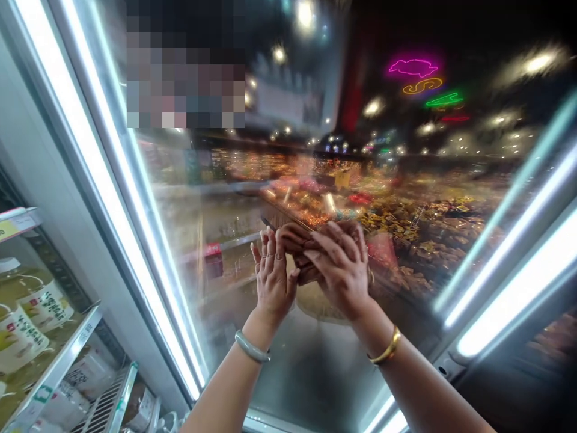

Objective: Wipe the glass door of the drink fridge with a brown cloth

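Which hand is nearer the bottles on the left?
Left. The left hand is to the right of the bottles, clear of them; the right hand is farther right, beyond the left.

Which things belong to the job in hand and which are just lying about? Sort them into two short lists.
In the job:
Glass
Left hand, open, raised at it
Right hand, fingers spread, likewise; whether either touches is hard to tell

Just about:
Bottles, at left
Shelf edge beside them
Strip light
Neon signs, upper right
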Action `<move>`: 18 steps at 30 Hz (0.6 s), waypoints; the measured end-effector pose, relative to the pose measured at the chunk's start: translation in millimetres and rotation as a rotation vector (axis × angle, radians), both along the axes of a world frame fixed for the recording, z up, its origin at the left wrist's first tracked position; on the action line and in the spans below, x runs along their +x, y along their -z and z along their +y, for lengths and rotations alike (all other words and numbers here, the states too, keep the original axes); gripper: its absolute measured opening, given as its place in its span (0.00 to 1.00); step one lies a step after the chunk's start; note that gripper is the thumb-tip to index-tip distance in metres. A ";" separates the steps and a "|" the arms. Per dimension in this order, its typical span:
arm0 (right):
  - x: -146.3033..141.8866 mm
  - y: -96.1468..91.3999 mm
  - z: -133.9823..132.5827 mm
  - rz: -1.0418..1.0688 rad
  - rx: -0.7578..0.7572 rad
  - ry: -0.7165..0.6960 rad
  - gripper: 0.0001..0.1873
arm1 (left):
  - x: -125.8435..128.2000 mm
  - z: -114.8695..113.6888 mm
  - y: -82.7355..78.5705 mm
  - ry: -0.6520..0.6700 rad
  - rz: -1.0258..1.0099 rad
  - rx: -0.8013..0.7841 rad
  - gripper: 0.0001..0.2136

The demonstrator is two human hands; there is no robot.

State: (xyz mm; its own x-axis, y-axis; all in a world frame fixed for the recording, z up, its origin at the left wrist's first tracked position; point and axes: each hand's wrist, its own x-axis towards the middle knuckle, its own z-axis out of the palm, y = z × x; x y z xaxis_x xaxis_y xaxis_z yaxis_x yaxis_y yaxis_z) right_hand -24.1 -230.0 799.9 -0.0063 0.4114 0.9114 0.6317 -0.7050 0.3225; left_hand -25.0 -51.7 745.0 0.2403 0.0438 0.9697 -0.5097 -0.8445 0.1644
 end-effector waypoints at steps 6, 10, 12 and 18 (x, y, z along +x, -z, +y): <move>-16.9 41.7 -35.6 0.017 0.195 0.055 0.09 | -11.1 -22.9 1.4 0.048 0.039 0.125 0.34; -17.6 38.1 -42.0 0.049 0.056 0.040 0.09 | -13.6 -39.7 -3.0 0.096 0.017 0.148 0.33; -15.6 23.5 -62.8 -0.008 0.080 0.062 0.11 | -14.5 -45.6 -8.1 0.127 0.013 0.153 0.34; -26.3 40.4 -109.3 -0.083 0.396 0.110 0.09 | -17.4 -66.6 -14.3 0.179 0.030 0.200 0.36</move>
